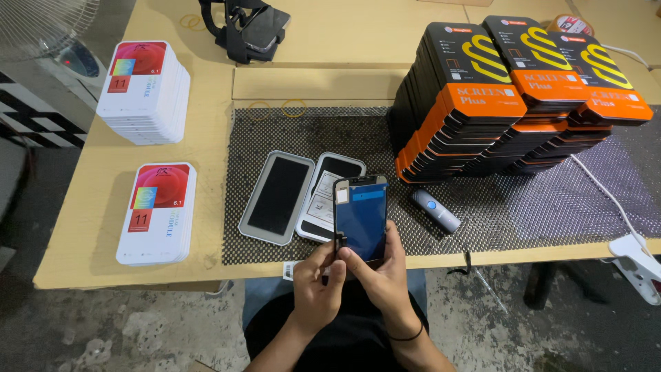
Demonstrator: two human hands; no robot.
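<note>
Phone screen panel [360, 217] is held upright above the table's near edge, glass toward the camera so its face reads clearly. Left hand [318, 282] pinches its lower left corner; right hand [382, 272] cradles the bottom edge. Open grey tray [277, 198] lies flat on the mesh mat [523, 200] just behind.

A phone screen [360, 219] stands upright between both hands at the table's near edge, left hand [318, 284] beside right hand [380, 272]. Behind it, on the mat [537, 207], lie 2 trays [277, 198], with a scanner [435, 211] to the right. Stacked boxes [509, 96] sit far right; 2 box stacks [157, 213] left.
</note>
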